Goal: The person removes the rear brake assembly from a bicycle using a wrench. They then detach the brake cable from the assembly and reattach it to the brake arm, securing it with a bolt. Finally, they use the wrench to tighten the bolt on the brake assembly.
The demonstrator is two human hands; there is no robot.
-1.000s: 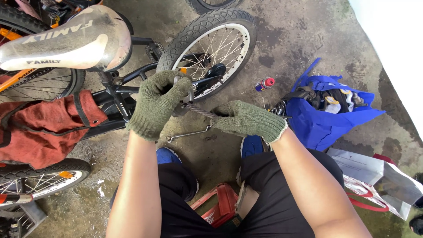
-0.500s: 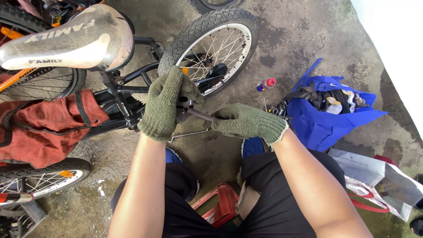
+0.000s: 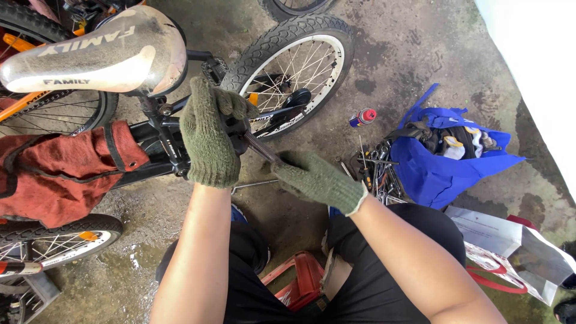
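1. I sit low on a red stool (image 3: 300,282), knees apart, over the wet concrete floor (image 3: 150,210).
2. My right hand (image 3: 315,179), in a green knit glove, is closed around the near end of a dark tool handle (image 3: 262,148) that slants up to the left.
3. My left hand (image 3: 209,135), gloved the same, is curled shut over the far end of that handle, right against the black bike frame (image 3: 162,135).
4. A thin metal rod (image 3: 252,184) lies on the floor just below my hands.
5. A red cloth (image 3: 60,174) hangs over the frame to the left, above a small wheel (image 3: 54,240) at the floor's left edge.
6. To the right, loose tools (image 3: 375,165) lie beside an open blue bag (image 3: 444,162); a white paper bag (image 3: 510,246) sits nearer the right edge.
7. A small spray can (image 3: 362,117) with a red cap lies beyond the tools.
8. The white saddle (image 3: 90,51) is at upper left; the rear wheel (image 3: 294,66) stands just past my hands.
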